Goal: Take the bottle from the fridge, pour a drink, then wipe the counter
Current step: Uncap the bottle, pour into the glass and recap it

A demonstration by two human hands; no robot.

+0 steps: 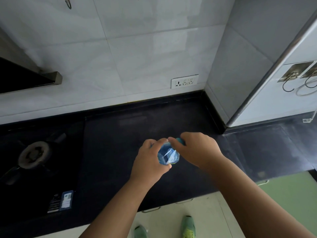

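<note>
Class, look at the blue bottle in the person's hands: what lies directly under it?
The dark counter lies below the blue bottle. Whether its base touches is hidden by the left hand; the right hand covers its cap.

— Item: head view. Position?
— Worn on the person's head, it looked forward and steeply down over the dark counter [171, 117], the tiled wall [137, 48] filling the upper part.
— Range?
— Near: both forearms entered from the bottom edge (wide-angle, so straight lines bowed outward), and the floor [205, 212] showed below the counter's front.
— Other views sharing it?
— Only this one was listed.
</note>
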